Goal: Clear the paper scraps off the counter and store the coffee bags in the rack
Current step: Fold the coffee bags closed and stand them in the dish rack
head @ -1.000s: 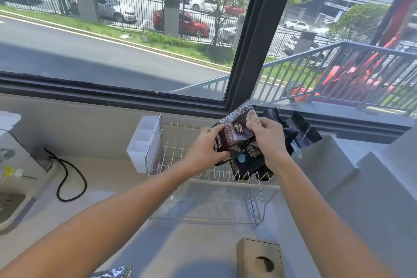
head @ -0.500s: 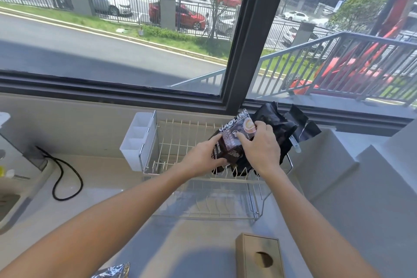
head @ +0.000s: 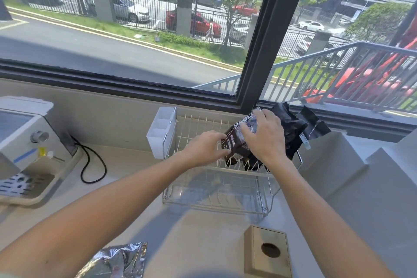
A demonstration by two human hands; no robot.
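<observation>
A white wire dish rack with two tiers (head: 216, 189) stands on the pale beige counter (head: 140, 187) against the wall under the window. In the right part of its upper tier stands a dark brown coffee bag with white lettering (head: 237, 142), upright and leaning a little to the left among the wire prongs. Just behind it and to its right, in the same tier, sit several crumpled black coffee bags (head: 293, 126), their tops rising above the rack's rim toward the window sill. The left part of the upper tier holds nothing but its prongs, and the lower tier shows only bare wire.

The person's left hand (head: 206, 148) reaches in from the left, its fingers curled together with the tips pressed against the brown bag's left edge. The right hand (head: 264, 136) lies over the bag's front and top, fingers slightly spread and curved around it, so both hands grip the same bag.

A white plastic cutlery holder with compartments (head: 161, 131) hangs on the rack's left end; what is inside it cannot be told. On the counter's near edge lies a crinkled silver foil bag (head: 117, 259), well apart from the rack. To its right stands a tan wooden box with a round hole in its top (head: 268, 253). A white coffee machine (head: 24, 133) sits at the far left, a black cable (head: 92, 165) looping beside it.
</observation>
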